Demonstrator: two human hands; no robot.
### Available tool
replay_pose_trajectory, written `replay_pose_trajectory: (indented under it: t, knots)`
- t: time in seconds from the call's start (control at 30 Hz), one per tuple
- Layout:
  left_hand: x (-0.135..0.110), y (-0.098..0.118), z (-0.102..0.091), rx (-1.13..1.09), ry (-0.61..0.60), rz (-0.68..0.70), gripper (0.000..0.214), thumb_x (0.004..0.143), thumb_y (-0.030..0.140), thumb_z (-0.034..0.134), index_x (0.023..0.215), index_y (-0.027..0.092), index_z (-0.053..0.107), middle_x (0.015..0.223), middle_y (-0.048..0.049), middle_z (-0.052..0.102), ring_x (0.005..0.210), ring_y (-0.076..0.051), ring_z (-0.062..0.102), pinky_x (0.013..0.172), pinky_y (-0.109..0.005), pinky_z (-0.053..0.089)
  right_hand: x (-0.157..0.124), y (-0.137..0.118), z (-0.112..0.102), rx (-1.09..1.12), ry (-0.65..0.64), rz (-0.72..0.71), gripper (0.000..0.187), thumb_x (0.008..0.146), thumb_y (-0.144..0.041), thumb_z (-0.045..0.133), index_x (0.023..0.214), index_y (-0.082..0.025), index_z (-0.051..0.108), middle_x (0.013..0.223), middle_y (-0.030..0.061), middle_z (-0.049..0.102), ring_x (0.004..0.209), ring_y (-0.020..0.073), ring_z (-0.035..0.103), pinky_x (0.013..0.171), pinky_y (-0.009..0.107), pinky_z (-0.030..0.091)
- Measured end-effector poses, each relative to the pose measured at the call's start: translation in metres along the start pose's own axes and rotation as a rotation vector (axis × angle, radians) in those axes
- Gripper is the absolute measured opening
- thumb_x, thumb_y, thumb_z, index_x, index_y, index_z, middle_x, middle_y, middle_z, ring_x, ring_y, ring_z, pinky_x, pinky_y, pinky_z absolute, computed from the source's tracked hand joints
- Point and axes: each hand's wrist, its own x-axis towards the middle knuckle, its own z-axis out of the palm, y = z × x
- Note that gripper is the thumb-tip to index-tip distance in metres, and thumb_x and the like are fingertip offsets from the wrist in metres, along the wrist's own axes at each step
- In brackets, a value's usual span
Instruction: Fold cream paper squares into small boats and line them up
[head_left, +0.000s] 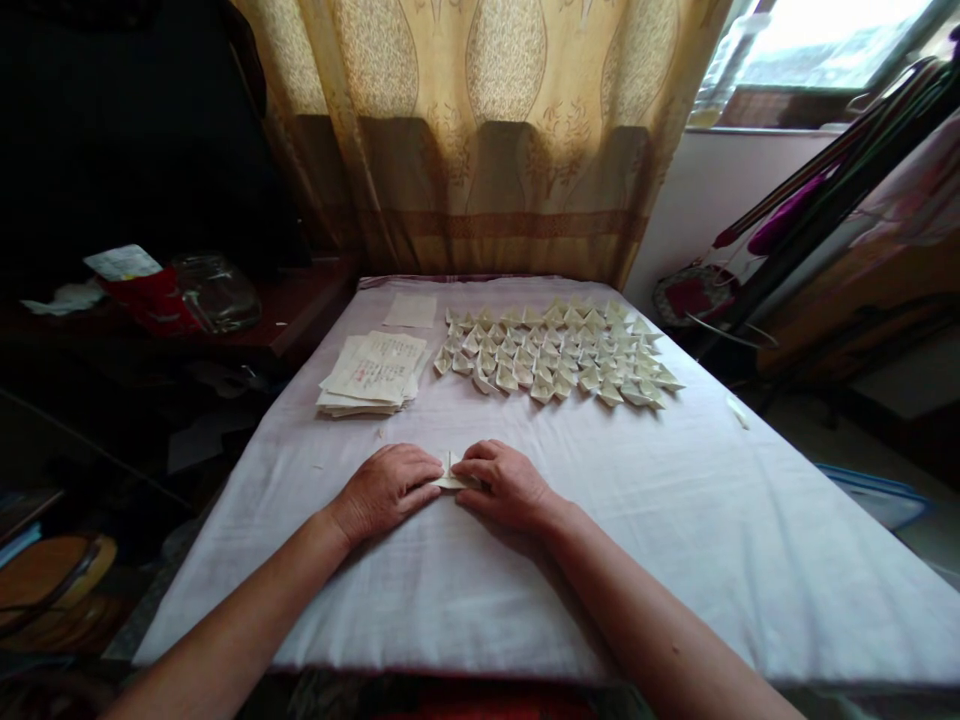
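Observation:
Between my two hands, near the middle of the table, is a small folded paper boat (450, 467) with a pointed peak in its centre. My left hand (391, 487) grips its left end, thumb in front and fingers behind. The right end is pinched the same way by my right hand (506, 483). Fingers cover both ends of the paper. Just beyond my left hand lies a stack of square paper sheets (375, 370) with handwriting on top. Rows of finished-looking paper boats (555, 350) stand to the far right, several deep.
A single paper sheet (411, 311) lies behind the stack. White cloth (675, 550) covers the table, with a small white scrap (737, 412) near its right edge. At left, a dark side table holds a glass jar (216, 292) and a red packet (157, 298). A curtain (480, 200) hangs behind.

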Motion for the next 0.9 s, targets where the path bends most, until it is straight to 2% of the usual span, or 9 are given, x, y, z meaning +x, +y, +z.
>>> replay_pose_trajectory:
  t: [0.1,0.3,0.4,0.57,0.73,0.9]
  knots:
    - [0.001,-0.001,0.000,-0.064,0.004,-0.023,0.016,0.091,0.029,0.063,0.100,0.021,0.072,0.101,-0.0055,0.076,0.099,-0.021,0.068,0.091,-0.037,0.051,-0.006,0.010,-0.006,0.076,0.001,0.002,0.031,0.078,-0.025,0.077,0.108,-0.019,0.074,0.103,0.0078,0.070,0.092,0.0195,0.064,0.083,0.029,0.050]
    - [0.002,0.000,-0.002,-0.120,0.007,-0.064,0.017,0.090,0.027,0.061,0.100,0.022,0.074,0.101,-0.0061,0.076,0.098,-0.021,0.068,0.091,-0.037,0.051,-0.010,0.014,-0.010,0.144,-0.009,0.025,0.032,0.079,-0.023,0.075,0.111,-0.021,0.074,0.106,0.0070,0.069,0.095,0.0185,0.065,0.087,0.029,0.050]
    - [0.003,0.002,-0.002,-0.097,-0.005,-0.092,0.018,0.090,0.027,0.061,0.101,0.021,0.074,0.099,-0.0059,0.076,0.094,-0.020,0.068,0.089,-0.036,0.051,-0.009,0.012,-0.010,0.142,-0.012,0.011,0.029,0.082,-0.021,0.071,0.110,-0.020,0.074,0.104,0.0074,0.069,0.094,0.0181,0.064,0.087,0.029,0.050]
    - [0.005,0.009,-0.004,0.005,-0.045,-0.153,0.032,0.083,0.030,0.070,0.114,0.022,0.070,0.105,-0.0057,0.074,0.098,-0.022,0.066,0.088,-0.035,0.050,-0.007,0.010,-0.011,0.089,-0.014,-0.023,0.021,0.090,-0.021,0.062,0.107,-0.019,0.075,0.100,0.0078,0.070,0.091,0.0178,0.063,0.084,0.028,0.049]
    - [0.010,0.015,-0.002,0.105,-0.070,-0.127,0.020,0.087,0.030,0.066,0.105,0.027,0.074,0.102,-0.0031,0.072,0.095,-0.021,0.064,0.085,-0.033,0.047,-0.006,0.011,-0.010,0.012,-0.005,-0.042,0.021,0.095,-0.022,0.056,0.101,-0.020,0.075,0.099,0.0077,0.070,0.089,0.0176,0.063,0.084,0.029,0.048]
    - [0.015,0.015,0.001,0.137,-0.068,-0.139,0.016,0.089,0.024,0.062,0.097,0.028,0.076,0.096,-0.0019,0.071,0.092,-0.020,0.062,0.081,-0.033,0.045,-0.006,0.010,-0.009,-0.022,-0.009,-0.026,0.018,0.092,-0.021,0.060,0.100,-0.021,0.076,0.098,0.0066,0.071,0.087,0.0175,0.063,0.081,0.028,0.048]
